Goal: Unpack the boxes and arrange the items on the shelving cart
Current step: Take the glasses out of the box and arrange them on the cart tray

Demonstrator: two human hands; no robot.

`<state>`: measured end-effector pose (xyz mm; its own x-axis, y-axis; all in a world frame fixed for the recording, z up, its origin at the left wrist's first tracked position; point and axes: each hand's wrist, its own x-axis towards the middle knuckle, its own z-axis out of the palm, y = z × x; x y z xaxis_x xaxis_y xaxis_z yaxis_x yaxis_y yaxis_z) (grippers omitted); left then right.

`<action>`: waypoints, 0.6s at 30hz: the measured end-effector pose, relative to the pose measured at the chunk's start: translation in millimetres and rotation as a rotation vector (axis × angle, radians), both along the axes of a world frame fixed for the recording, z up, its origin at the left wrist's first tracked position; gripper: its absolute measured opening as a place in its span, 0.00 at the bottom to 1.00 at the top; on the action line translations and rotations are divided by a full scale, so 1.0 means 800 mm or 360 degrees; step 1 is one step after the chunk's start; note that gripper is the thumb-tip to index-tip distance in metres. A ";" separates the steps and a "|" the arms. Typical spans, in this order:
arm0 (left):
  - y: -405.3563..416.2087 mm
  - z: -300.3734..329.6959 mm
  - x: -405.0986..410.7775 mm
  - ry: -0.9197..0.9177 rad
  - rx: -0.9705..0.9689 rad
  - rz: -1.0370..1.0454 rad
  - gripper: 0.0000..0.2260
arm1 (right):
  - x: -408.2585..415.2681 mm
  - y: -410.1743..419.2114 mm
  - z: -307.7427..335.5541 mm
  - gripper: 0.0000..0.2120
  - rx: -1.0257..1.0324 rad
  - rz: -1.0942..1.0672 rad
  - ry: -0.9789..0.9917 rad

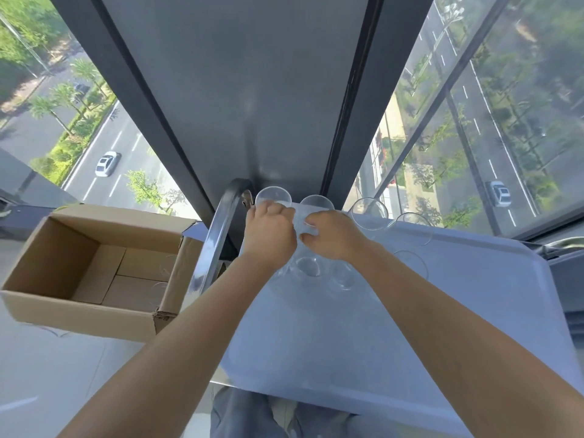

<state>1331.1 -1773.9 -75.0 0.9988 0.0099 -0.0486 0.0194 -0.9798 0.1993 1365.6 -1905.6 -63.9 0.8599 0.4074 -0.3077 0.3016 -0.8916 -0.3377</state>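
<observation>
Several clear drinking glasses stand at the far end of the cart's steel top shelf (442,327). My left hand (268,230) grips one glass (272,195) at the far left corner. Beside it, my right hand (331,233) grips a second glass (317,202). Two more glasses (369,213) stand to the right, and others (308,267) sit just below my hands. An open cardboard box (94,270) lies to the left on the floor, with what looks like clear glass faintly visible inside.
The cart's chrome handle (218,235) curves up at the shelf's left side, between the box and the glasses. A dark window pillar (252,105) and floor-to-ceiling glass stand directly behind the cart. Pale floor (63,374) spreads to the lower left.
</observation>
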 end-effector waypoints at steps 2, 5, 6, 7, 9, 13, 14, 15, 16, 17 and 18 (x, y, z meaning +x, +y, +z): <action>-0.012 -0.003 -0.012 -0.0124 -0.0074 -0.0098 0.15 | 0.001 -0.004 -0.003 0.16 0.0003 0.0027 -0.0064; -0.023 -0.015 -0.020 -0.0451 -0.0152 -0.0180 0.14 | 0.000 -0.006 -0.006 0.14 0.0154 -0.0022 -0.0051; -0.026 -0.017 -0.021 -0.0497 -0.0155 -0.0199 0.14 | -0.003 -0.008 -0.004 0.13 0.0205 -0.0030 -0.0044; -0.030 -0.018 -0.021 -0.0491 -0.0171 -0.0214 0.14 | -0.005 -0.011 -0.002 0.13 0.0271 -0.0044 -0.0061; -0.042 -0.013 -0.019 -0.0521 -0.0255 -0.0260 0.14 | -0.010 -0.024 0.005 0.14 0.0458 -0.0140 -0.0168; -0.073 -0.006 -0.002 -0.0604 -0.0186 -0.0465 0.11 | -0.015 -0.082 0.009 0.14 0.0484 -0.0495 -0.0505; -0.082 -0.004 0.003 -0.0548 -0.0156 -0.0532 0.13 | -0.016 -0.100 0.008 0.14 0.0405 -0.0555 -0.0536; -0.092 0.001 0.008 -0.0417 -0.0138 -0.0600 0.16 | -0.018 -0.118 0.008 0.15 0.0323 -0.0605 -0.0552; -0.103 0.004 0.011 -0.0269 -0.0082 -0.0663 0.18 | -0.021 -0.134 0.008 0.16 0.0250 -0.0657 -0.0557; -0.113 0.005 0.014 -0.0147 0.0005 -0.0689 0.19 | -0.026 -0.148 0.009 0.17 0.0196 -0.0717 -0.0550; -0.122 0.004 0.018 -0.0082 0.0085 -0.0693 0.19 | -0.031 -0.160 0.010 0.18 0.0165 -0.0769 -0.0537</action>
